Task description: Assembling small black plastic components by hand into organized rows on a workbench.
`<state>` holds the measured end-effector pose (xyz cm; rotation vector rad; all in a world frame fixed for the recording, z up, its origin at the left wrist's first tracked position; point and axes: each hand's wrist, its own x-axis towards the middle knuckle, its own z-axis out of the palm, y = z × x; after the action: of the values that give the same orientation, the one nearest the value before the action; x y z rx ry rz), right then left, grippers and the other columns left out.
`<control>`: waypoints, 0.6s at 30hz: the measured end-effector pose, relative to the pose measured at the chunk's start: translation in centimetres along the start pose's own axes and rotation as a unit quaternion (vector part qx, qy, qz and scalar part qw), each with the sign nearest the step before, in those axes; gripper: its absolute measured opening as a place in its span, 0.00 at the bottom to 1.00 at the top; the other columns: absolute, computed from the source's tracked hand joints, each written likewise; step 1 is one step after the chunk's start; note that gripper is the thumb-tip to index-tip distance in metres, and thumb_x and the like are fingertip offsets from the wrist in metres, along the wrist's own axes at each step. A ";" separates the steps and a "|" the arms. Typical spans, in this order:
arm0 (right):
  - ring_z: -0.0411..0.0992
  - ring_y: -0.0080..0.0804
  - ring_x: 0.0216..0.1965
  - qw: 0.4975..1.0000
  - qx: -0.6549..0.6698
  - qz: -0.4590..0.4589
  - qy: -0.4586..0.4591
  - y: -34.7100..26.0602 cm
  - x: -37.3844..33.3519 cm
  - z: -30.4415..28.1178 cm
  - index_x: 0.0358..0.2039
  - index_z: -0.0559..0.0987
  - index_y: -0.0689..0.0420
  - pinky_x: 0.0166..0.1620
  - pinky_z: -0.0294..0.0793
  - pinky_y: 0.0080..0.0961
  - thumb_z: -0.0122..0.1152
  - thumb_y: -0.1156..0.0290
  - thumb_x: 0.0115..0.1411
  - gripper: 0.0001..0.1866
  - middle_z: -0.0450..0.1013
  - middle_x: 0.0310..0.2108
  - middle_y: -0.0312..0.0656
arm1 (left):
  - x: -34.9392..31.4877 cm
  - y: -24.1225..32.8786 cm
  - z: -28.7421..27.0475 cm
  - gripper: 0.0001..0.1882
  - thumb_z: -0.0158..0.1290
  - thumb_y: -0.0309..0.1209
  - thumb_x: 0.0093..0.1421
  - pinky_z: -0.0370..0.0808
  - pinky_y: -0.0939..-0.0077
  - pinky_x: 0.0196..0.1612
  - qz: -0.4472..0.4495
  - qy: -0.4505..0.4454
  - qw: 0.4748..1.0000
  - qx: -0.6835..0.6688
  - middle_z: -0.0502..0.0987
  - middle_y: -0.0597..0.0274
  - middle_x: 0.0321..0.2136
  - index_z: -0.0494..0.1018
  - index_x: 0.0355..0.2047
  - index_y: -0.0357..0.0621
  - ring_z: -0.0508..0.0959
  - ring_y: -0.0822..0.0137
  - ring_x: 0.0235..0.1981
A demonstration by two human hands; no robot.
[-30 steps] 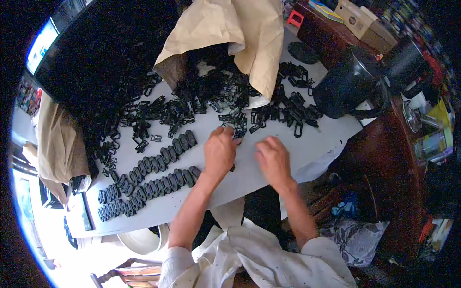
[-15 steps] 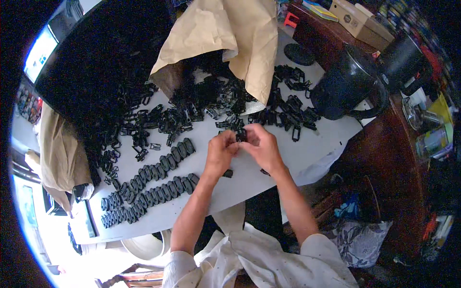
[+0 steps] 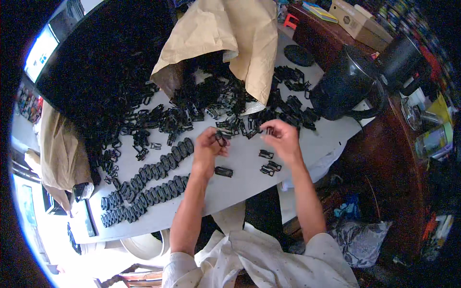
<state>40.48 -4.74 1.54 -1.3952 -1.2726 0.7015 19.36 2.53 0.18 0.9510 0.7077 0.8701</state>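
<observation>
The white tabletop (image 3: 317,144) carries black frames (image 3: 185,115) spread at an open paper bag's (image 3: 201,33) mouth, two rows of dark pieces (image 3: 151,172), loose black parts (image 3: 224,171) nearer the front, and a round disc (image 3: 298,55).

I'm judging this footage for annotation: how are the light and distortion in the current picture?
Head view: glare bleaches the lower left; head view: black parts fade into grainy darkness toward the upper left; head view: dark fisheye borders, with a blue fringe along the left.
</observation>
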 end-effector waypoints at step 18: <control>0.72 0.42 0.32 0.900 -0.427 -0.041 0.083 1.2 -1.6 -6.6 0.33 0.76 0.59 0.34 0.70 0.33 0.63 0.79 0.47 0.11 0.71 0.27 0.46 | -0.2 -0.3 -0.1 0.18 0.47 0.14 0.55 0.76 0.75 0.42 -0.057 -0.089 0.994 0.030 0.75 0.56 0.37 0.68 0.46 0.42 0.79 0.65 0.38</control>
<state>46.52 -8.11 1.70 -2.0224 -1.5644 -0.0905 19.26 2.25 -0.12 1.0176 0.6319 0.6574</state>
